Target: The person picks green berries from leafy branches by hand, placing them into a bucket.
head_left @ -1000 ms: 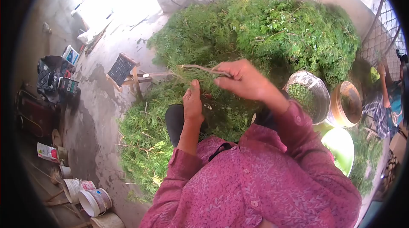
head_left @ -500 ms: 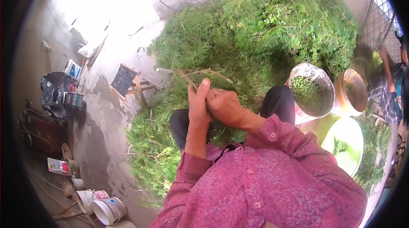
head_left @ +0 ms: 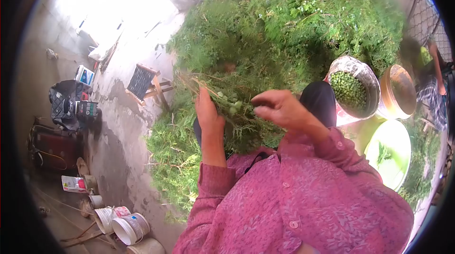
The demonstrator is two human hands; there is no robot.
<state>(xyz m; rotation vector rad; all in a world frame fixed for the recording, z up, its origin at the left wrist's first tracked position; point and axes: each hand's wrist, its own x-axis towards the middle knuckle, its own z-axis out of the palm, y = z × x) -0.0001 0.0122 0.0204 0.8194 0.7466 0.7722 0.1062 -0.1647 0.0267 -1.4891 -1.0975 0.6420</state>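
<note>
My left hand point(head_left: 210, 114) is closed around the stem of an evergreen sprig point(head_left: 222, 100), whose thin brownish twigs poke out past the fingertips. Pale green cones point(head_left: 234, 107) show on the sprig, to the right of that hand. Beside them, apart from the sprig, is my right hand point(head_left: 284, 108), its fingers bent and parted; I see nothing between them. Heaped cut evergreen branches point(head_left: 284, 31) lie in front of me and around my legs. To the right a stained white bucket point(head_left: 372, 85) holds many small green cones point(head_left: 348, 89).
Behind that bucket stands a tan bucket point(head_left: 400, 81); nearer me is a bright green-white tub point(head_left: 398, 159) with a sprig inside. A small stool point(head_left: 141, 82), a black bag point(head_left: 66, 100) and white buckets point(head_left: 130, 229) stand left. Another person's arm point(head_left: 438, 71) shows at far right.
My hands were together on the twigs; my right hand has moved away to the right and its fingers have loosened. My left hand still holds the sprig. The view has shifted slightly.
</note>
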